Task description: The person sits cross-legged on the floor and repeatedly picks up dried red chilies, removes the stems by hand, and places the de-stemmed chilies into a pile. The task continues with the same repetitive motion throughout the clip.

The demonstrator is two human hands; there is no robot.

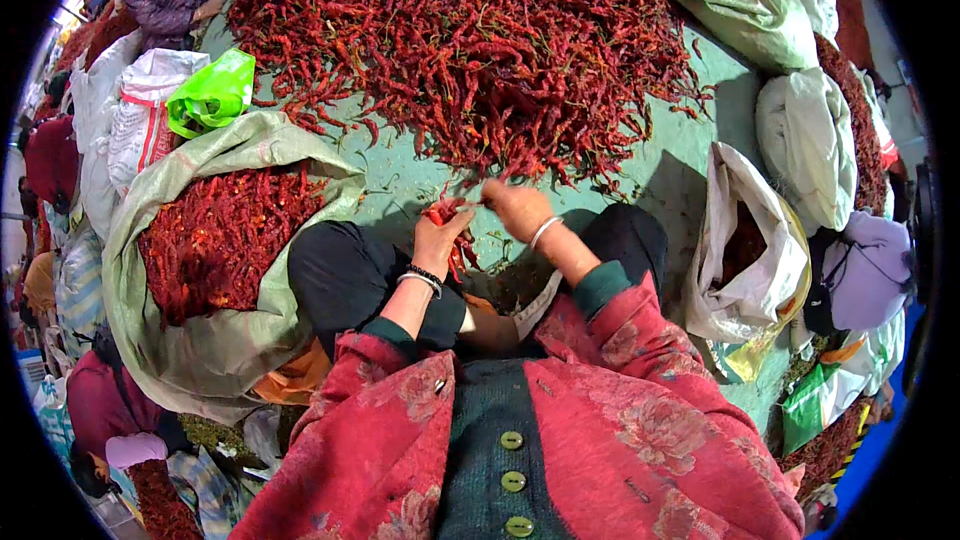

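Note:
My left hand (440, 234) is closed around a small bunch of red chili peppers (463, 257), whose ends stick out above and below the fingers. Close beside it on the right is my right hand (523, 211), its fingertips pinched together and slightly blurred; a thin greenish stem seems to run between the two hands, but whether the right fingers grip it I cannot tell. Beyond both hands a large heap of red chili peppers with stems (480, 52) spreads over the pale green floor (405, 165). Loose stems lie on the floor around my hands.
A wide woven sack (225, 360) at my left holds red chilies. An upright white sack (765, 300) stands at my right, with full sacks (806, 135) behind it. A bright green plastic bag (214, 94) rests on a white sack (142, 127). A co-worker (161, 0) sits at the upper left.

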